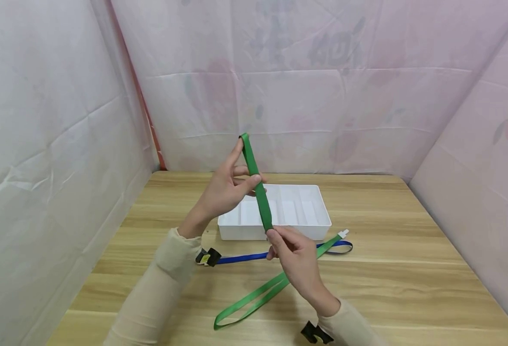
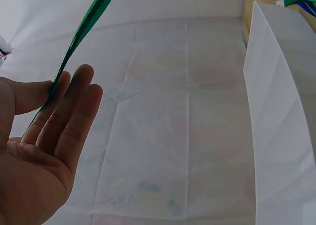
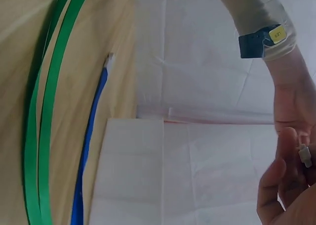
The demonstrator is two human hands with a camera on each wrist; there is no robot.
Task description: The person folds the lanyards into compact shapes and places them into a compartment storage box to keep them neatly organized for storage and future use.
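The fingers (image 1: 237,153) of the left hand (image 1: 223,187) stand nearly straight, and we see the green lanyard (image 1: 257,185) draped over the tip of the raised forefinger, with the thumb pressing the strap against the hand lower down; the left wrist view shows the same fingers held loosely together with the strap running along them. From there the strap runs down taut to the right hand (image 1: 296,259), whose fingers and thumb pinch it just in front of the white tray (image 1: 319,202). Below that pinch the green lanyard falls onto the bench (image 1: 392,269) and lies as a long doubled loop toward us, its white clip end close to the tray's near right corner. A blue lanyard (image 1: 241,258) lies flat on the bench just before the tray, passing behind the right hand. The tray sits at mid-bench with ribbed compartments; we cannot tell whether anything lies in them.
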